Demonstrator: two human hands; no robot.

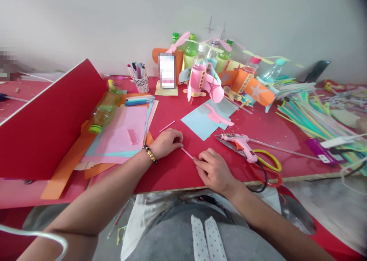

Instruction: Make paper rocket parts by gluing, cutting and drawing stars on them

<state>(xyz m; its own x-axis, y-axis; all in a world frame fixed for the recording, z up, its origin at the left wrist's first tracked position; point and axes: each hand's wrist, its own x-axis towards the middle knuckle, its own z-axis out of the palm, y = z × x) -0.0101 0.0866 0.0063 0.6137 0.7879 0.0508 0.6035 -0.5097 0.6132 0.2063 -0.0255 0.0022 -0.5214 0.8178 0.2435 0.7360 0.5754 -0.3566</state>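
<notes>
A thin pink strip (187, 153) stretches between my two hands, just above the red tabletop. My left hand (168, 141), with a beaded bracelet at the wrist, pinches its far end. The near right end is gripped by the fingertips of my right hand (213, 169). Beyond my left hand lies another short pink strip (167, 126). To the right of my right hand rest a pink glue gun (239, 142) and scissors with yellow and red handles (268, 160). Pink paper propeller blades (218, 116) lie on a light blue sheet (197, 122).
Paper-covered bottle planes (197, 77) stand along the wall beside a phone (166, 71) and a pen cup (140, 79). Pink paper sheets (120, 127) and a green-tinted bottle (104, 110) lie left, by a red board (54, 127). Colourful strips (304, 117) spread at right near a purple box (323, 152).
</notes>
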